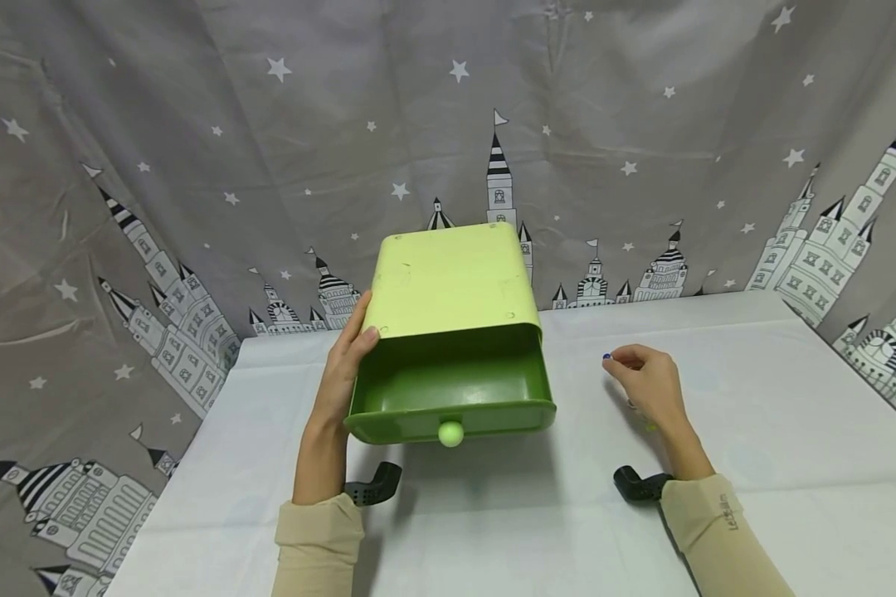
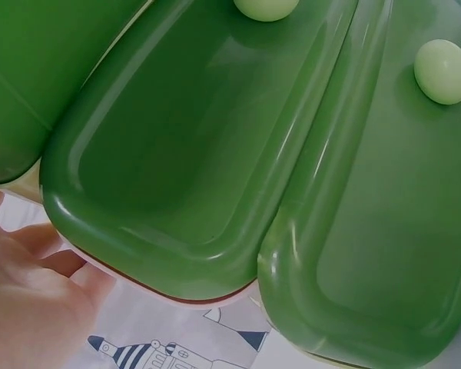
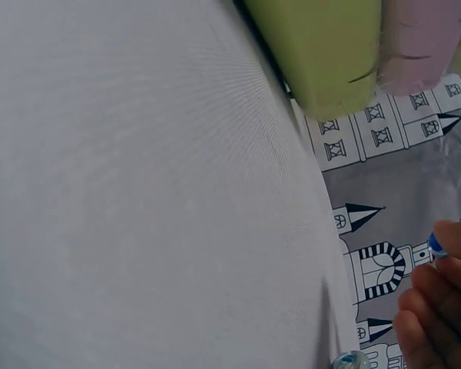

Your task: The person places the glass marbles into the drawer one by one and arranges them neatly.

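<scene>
A small cabinet (image 1: 448, 286) with a pale yellow-green top stands in the middle of the table. Its top green drawer (image 1: 450, 419) is pulled out, showing a bare inside and a round light-green knob (image 1: 451, 433). Lower drawer fronts show in the left wrist view, with a second knob (image 2: 444, 71). My left hand (image 1: 341, 373) lies against the cabinet's left side, fingers extended and thumb at the front upper edge. To the right of the cabinet, my right hand (image 1: 645, 383) pinches a small blue marble (image 3: 436, 246) between thumb and fingertips.
A clear glass marble (image 3: 349, 360) with blue swirls sits on the white cloth. Small items, one yellowish (image 1: 650, 427), lie partly hidden beside the right wrist. Behind the white-covered table (image 1: 776, 398) hangs a grey curtain (image 1: 328, 124) printed with castles and stars.
</scene>
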Available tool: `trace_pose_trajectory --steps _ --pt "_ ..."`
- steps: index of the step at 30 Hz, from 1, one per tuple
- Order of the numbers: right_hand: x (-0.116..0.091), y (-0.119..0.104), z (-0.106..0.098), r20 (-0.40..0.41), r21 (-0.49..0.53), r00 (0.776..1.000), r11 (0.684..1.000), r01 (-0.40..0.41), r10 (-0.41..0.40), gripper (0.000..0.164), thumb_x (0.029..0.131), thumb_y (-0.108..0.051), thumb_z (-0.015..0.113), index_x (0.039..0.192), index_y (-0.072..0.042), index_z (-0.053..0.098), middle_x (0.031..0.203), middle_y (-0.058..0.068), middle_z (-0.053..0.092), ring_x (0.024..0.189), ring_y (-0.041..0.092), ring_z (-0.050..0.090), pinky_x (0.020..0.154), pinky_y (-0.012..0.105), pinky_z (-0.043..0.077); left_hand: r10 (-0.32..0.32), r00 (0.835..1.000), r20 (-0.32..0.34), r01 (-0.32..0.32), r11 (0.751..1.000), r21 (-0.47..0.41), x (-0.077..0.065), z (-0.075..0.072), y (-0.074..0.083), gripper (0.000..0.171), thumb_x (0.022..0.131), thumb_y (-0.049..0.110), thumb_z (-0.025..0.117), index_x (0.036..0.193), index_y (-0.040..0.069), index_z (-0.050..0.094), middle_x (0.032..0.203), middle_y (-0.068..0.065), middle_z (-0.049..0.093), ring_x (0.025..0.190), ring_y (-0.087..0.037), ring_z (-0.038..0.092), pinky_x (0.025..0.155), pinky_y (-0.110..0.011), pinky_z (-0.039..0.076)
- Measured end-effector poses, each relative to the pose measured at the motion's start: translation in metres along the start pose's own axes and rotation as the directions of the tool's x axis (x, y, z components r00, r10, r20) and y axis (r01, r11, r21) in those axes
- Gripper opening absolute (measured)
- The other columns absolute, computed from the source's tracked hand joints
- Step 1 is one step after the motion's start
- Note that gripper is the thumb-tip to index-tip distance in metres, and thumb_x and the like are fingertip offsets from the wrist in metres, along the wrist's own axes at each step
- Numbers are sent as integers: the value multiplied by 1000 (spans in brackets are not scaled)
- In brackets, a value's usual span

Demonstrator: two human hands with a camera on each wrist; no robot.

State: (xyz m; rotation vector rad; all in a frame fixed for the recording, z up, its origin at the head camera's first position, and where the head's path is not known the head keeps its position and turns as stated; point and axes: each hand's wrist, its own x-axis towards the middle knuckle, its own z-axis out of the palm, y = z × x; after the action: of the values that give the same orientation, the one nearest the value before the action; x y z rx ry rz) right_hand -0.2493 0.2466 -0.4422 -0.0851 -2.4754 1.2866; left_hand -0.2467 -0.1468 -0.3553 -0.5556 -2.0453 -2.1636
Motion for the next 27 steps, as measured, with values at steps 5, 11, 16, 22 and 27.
trace_pose_trajectory --steps 5,11,16,22,27 --pt "1 -8 -1 -20 21 999 999 31 -30 23 92 -16 70 102 5 71 94 18 70 85 27 62 71 29 47 -2 1000 -1 2 1000 -6 -1 0 -1 61 102 22 43 159 19 22 162 5 20 146 -9 16 115 -33 18" --pt "1 -22 -8 -47 56 995 995 86 -83 22 92 -15 70 101 5 72 93 18 71 83 24 63 66 19 46 -1 1000 0 1 1000 -20 -1 0 -1 61 102 22 42 159 19 22 162 4 20 146 -9 16 115 -32 18" --pt "1 -34 -13 -54 76 992 990 118 -114 23 92 -17 71 101 5 72 94 17 71 82 19 63 67 18 46 -9 1000 -2 9 1000 -18 0 1 0 61 102 23 42 159 19 22 162 5 20 146 -9 16 115 -32 19" --pt "0 -46 -21 -64 99 989 985 140 -134 23 92 -18 71 100 4 72 95 16 71 80 9 62 69 17 46 -7 1000 -6 7 1000 -9 0 0 0 62 102 22 42 159 17 21 162 4 20 145 -10 17 113 -30 21" --pt "-1 -54 -28 -65 111 988 983 143 -137 24 92 -19 71 101 3 72 95 16 71 79 6 61 70 16 47 -1 1000 1 1 1000 -22 0 0 0 63 102 21 42 159 13 18 162 3 20 146 -10 16 113 -29 20"
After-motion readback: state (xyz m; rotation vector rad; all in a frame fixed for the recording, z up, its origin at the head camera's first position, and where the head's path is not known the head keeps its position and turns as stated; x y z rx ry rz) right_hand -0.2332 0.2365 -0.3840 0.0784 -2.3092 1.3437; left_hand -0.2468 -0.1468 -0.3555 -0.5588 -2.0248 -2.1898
